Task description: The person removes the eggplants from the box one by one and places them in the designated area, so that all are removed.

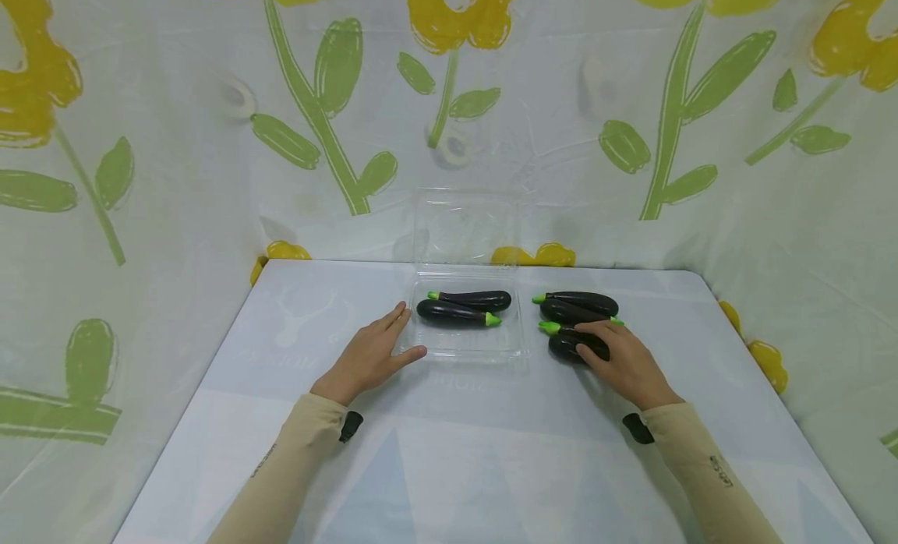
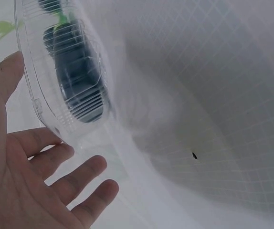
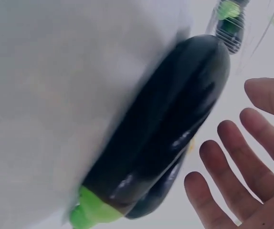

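Observation:
A clear plastic clamshell box (image 1: 468, 343) stands with its lid up on the table, two toy eggplants (image 1: 452, 312) lying inside it. Right at the box's left edge is my left hand (image 1: 372, 355), fingers loosely extended and thumb pointing along the front. In the left wrist view the fingertips lie close to the box rim (image 2: 40, 107). Several more black eggplants (image 1: 578, 302) with green stems lie right of the box. My right hand (image 1: 624, 358) is over the nearest eggplant (image 1: 561, 346); the right wrist view shows its fingers spread beside an eggplant (image 3: 161, 124).
The white table (image 1: 477, 443) carries faint blue triangle prints. Behind and at both sides hangs a curtain (image 1: 533, 154) with yellow flowers and green leaves. The raised lid (image 1: 464, 228) stands at the table's back edge.

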### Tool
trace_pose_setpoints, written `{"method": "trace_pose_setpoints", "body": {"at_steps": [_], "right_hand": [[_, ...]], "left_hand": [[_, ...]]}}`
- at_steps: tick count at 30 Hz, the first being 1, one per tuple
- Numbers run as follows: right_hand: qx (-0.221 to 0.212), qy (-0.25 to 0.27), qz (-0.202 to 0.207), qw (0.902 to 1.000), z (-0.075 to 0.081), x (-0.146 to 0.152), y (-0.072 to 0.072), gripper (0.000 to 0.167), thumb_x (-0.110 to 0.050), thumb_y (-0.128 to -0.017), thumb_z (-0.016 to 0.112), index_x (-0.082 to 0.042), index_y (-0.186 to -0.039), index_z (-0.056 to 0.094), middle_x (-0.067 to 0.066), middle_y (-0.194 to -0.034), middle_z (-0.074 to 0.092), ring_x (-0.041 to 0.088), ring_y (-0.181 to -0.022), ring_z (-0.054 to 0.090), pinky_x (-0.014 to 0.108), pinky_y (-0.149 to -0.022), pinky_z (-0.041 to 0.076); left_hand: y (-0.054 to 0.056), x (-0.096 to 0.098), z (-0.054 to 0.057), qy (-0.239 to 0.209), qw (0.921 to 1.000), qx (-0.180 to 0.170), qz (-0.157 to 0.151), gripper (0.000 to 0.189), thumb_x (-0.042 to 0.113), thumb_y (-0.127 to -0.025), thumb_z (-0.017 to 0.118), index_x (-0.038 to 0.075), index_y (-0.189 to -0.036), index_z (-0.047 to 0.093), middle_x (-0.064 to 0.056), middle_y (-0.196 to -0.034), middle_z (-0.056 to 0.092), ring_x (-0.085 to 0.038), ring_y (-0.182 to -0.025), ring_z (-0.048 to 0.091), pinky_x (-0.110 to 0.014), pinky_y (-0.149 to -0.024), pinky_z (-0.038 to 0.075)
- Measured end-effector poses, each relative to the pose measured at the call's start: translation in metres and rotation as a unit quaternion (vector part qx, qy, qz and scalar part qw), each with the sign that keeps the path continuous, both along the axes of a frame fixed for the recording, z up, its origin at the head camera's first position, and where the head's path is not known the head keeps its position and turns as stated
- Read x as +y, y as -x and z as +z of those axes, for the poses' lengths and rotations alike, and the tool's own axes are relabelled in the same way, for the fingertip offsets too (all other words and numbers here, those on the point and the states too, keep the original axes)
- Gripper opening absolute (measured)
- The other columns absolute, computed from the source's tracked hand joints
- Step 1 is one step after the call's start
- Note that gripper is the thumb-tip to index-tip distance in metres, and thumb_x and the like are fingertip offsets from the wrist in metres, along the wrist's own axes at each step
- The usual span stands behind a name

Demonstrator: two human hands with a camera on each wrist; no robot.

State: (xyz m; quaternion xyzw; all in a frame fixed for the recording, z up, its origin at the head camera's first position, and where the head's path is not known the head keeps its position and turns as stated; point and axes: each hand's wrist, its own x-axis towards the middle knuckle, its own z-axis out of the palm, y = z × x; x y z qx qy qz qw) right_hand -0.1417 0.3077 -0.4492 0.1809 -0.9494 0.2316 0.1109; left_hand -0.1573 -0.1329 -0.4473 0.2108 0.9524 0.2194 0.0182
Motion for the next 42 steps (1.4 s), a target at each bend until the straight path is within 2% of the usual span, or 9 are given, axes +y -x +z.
{"method": "trace_pose_setpoints", "body": {"at_steps": [14, 23, 30, 39, 42], "right_hand": [[0.037, 0.016, 0.029, 0.9988, 0.016, -0.014, 0.011, 0.044, -0.019, -0.096, 0.073, -0.009, -0.137, 0.061, 0.011, -0.132, 0.062, 0.035, -0.123, 0.058, 0.056, -0.099, 0.048], [0.024, 0.016, 0.03, 0.9991, 0.03, -0.033, 0.021, 0.048, -0.021, -0.096, 0.073, -0.013, -0.141, 0.058, 0.011, -0.138, 0.058, 0.033, -0.129, 0.053, 0.057, -0.104, 0.045], [0.012, 0.012, 0.043, 0.9989, 0.042, -0.05, 0.031, 0.053, -0.023, -0.096, 0.073, -0.011, -0.144, 0.054, 0.011, -0.142, 0.054, 0.032, -0.133, 0.05, 0.055, -0.106, 0.045], [0.01, -0.01, 0.073, 0.9972, 0.043, -0.071, 0.049, 0.056, -0.028, -0.097, 0.072, -0.016, -0.148, 0.051, 0.008, -0.146, 0.052, 0.028, -0.136, 0.048, 0.051, -0.107, 0.045], [0.014, -0.018, 0.089, 0.9958, 0.044, -0.078, 0.055, 0.063, -0.026, -0.096, 0.073, -0.016, -0.152, 0.045, 0.01, -0.149, 0.048, 0.03, -0.138, 0.045, 0.052, -0.107, 0.045]], "left_hand": [[0.0, 0.0, 0.0, -0.004, 1.0, 0.001, 0.001, 0.087, 0.058, -0.099, 0.056, 0.001, -0.158, 0.03, -0.013, -0.166, 0.024, -0.036, -0.147, 0.033, -0.052, -0.118, 0.031], [0.0, 0.0, -0.001, -0.002, 1.0, 0.003, 0.001, 0.087, 0.059, -0.099, 0.057, 0.001, -0.158, 0.03, -0.013, -0.166, 0.024, -0.036, -0.147, 0.034, -0.052, -0.118, 0.031], [0.001, 0.0, -0.001, -0.002, 1.0, 0.003, 0.001, 0.087, 0.059, -0.099, 0.056, 0.001, -0.158, 0.03, -0.012, -0.166, 0.024, -0.036, -0.147, 0.033, -0.052, -0.118, 0.031], [0.001, 0.0, -0.001, -0.004, 1.0, 0.004, -0.002, 0.087, 0.059, -0.099, 0.056, 0.0, -0.158, 0.031, -0.013, -0.166, 0.024, -0.037, -0.147, 0.034, -0.052, -0.118, 0.032], [0.0, 0.0, -0.001, -0.004, 1.0, 0.004, -0.001, 0.087, 0.059, -0.099, 0.056, 0.0, -0.158, 0.031, -0.013, -0.166, 0.025, -0.037, -0.147, 0.034, -0.052, -0.118, 0.032]]}}
